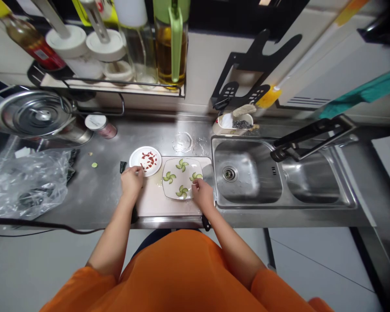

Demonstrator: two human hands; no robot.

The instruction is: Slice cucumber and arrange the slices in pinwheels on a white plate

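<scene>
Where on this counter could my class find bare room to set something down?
One patch of counter lies between the plastic bag and the left hand, in front of the green slice. Another lies behind the round plate, between the jar and the wet spot. The cutting board is crowded by the square plate and right hand.

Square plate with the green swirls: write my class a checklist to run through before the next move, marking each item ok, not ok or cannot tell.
1. Square plate lying flat on the cutting board: ok.
2. Four green swirls on it, spaced apart: ok.
3. Red bits on the small round plate, near the left hand: ok.
4. Left hand holding a red bit: cannot tell; too small to see.
5. Right hand clear of the right-hand swirl: cannot tell; its fingers overlap it in view.
6. Counter dry: not ok; a wet patch lies behind the board.
</scene>
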